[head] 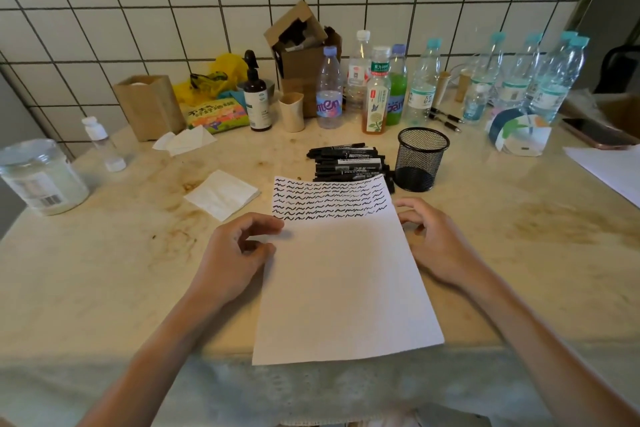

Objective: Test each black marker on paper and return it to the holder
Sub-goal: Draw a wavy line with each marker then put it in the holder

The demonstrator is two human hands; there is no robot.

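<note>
- While the left hand rests at the left edge of the paper, its fingers curl loosely and its fingertip touches that edge; it holds nothing.
- On the other side, the right hand sits by the paper's right edge, fingers bent softly, holding nothing.
- Between both hands lies the paper, with black squiggly lines across its top part.
- Just past the fingertips, a pile of black markers lies at the paper's far end.
- Beyond the right hand stands the black mesh holder, beside the markers.
</note>
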